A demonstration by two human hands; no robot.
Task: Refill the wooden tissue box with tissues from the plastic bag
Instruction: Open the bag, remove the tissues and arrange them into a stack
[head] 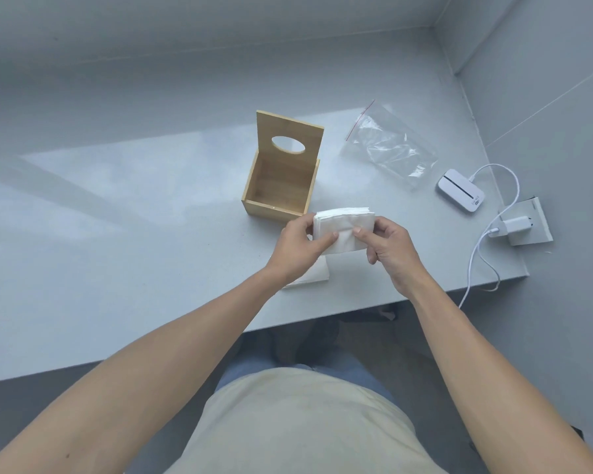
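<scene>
Just below the frame's center, the left hand (300, 246) and right hand (387, 246) pinch a stack of tissues (343, 230) from opposite sides, probably squaring it to fit. The wooden box (281, 179) stands just above, lid raised and inside bare. The plastic bag (387, 145) lies empty-looking at upper right. More tissues (314, 275) lie under the left wrist.

Pale wood, white paper, grey table

The tissue box (281, 179) is light tan wood; right of it the plastic bag (389, 148) is clear with a red seal strip, the tissues (343, 230) plain white, the small device (461, 190) white with a black stripe, the table (117, 206) grey.
</scene>
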